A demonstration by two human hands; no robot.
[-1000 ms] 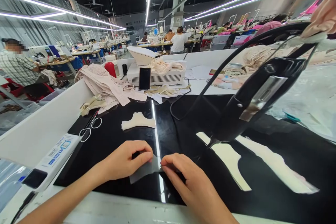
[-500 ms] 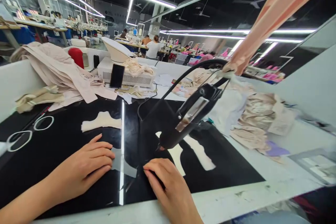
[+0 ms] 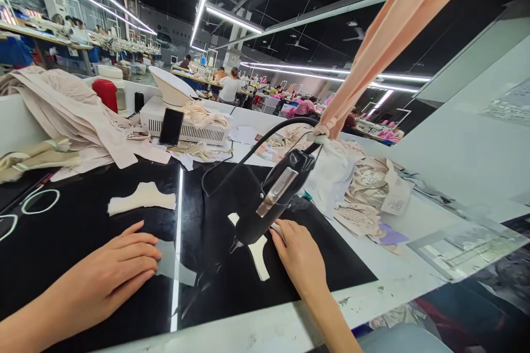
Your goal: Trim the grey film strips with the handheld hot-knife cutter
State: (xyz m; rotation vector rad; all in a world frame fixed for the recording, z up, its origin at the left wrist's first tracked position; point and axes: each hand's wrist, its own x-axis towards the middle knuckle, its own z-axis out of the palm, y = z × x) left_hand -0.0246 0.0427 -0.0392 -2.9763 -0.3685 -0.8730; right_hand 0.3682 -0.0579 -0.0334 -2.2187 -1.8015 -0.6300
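Note:
My left hand (image 3: 118, 267) lies flat with its fingers stretched out, the fingertips on a thin grey, see-through shaped piece (image 3: 176, 267) on the black board (image 3: 136, 298). My right hand (image 3: 300, 256) is at the right of the board, its thumb and fingers closed over a cream fabric strip (image 3: 276, 227), mostly hidden under the hand. Between my hands hangs a black tool (image 3: 265, 204) with a pointed metal tip, slung from a peach cloth strip (image 3: 364, 49). A curved cream piece (image 3: 260, 259) lies below it, partly covered. Another cream piece (image 3: 141, 198) lies beyond my left hand.
White-handled scissors (image 3: 39, 202) lie at the left. Behind the board are stacked beige cloth pieces (image 3: 78, 110), a phone (image 3: 170, 127) leaning on a white box (image 3: 207, 133), and a black cable (image 3: 248, 157). Crumpled beige fabric (image 3: 368, 176) is piled at the right.
My right hand has moved right and away from me, from beside the grey piece to the cream strip, now covering it. My left hand stays on the grey piece. The view has swung right.

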